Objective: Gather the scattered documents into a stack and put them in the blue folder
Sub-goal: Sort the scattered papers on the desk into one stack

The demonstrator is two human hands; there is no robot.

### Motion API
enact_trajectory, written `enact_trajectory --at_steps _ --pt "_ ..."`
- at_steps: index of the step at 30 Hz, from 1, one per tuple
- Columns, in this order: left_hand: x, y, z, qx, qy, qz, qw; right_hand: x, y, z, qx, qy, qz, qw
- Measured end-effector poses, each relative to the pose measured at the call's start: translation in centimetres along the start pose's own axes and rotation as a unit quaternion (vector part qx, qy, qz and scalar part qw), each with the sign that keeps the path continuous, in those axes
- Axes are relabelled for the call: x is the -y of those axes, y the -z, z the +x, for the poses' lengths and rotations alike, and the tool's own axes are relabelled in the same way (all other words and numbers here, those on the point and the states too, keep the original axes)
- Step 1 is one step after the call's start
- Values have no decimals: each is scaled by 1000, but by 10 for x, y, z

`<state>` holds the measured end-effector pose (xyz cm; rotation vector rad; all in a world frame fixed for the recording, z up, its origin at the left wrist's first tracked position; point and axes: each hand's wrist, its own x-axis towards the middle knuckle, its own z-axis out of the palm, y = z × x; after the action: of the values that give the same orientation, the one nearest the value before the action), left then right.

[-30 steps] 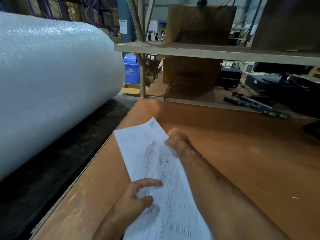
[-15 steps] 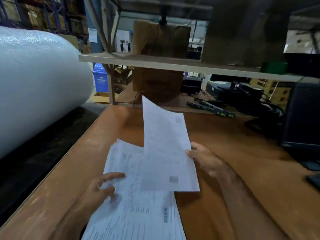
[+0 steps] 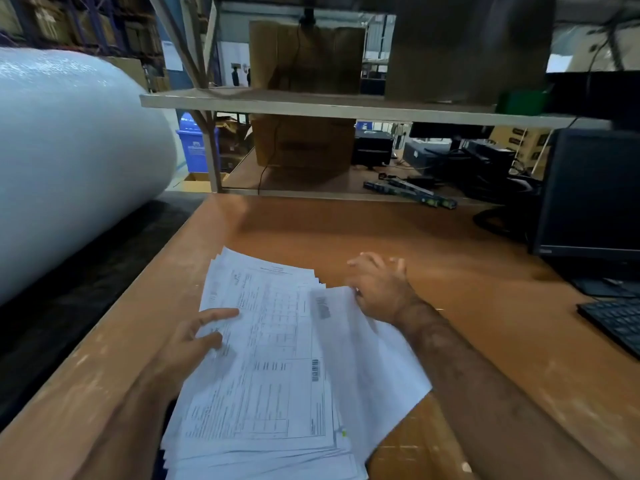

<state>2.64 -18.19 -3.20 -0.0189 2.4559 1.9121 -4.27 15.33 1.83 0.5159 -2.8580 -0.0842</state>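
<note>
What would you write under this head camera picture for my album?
Left hand presses on a stack of documents while the right hand holds a loose sheet.

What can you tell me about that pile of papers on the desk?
The stack of white printed paper sheets lies flat on the orange-brown wooden desk, edges fanned unevenly. The top sheet shows tables, fine text and a barcode. The left hand rests on its left side with fingers spread. The right hand holds a loose white sheet lying skewed over the right edge.
</note>
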Motion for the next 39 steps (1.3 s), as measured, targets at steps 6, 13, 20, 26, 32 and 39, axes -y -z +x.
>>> enact_trajectory --at_steps 6,13,20,26,32,39 --pt "6 2 -3 -3 -20 4 1000 35 -31 -32 38 -119 68 990" --pt "12 6 0 9 -20 7 1000 41 -55 -82 150 -183 119 964" --pt "13 0 -2 -13 -27 27 999 30 -45 -75 168 -186 144 957" --pt "13 4 5 -12 -31 44 999 -50 -44 -90 133 -324 150 924" --pt "3 -3 -1 -15 -33 8 999 -66 -41 -91 126 -335 148 922" --pt "2 -5 -6 -23 -38 31 999 -62 -36 -99 49 -375 281 882"
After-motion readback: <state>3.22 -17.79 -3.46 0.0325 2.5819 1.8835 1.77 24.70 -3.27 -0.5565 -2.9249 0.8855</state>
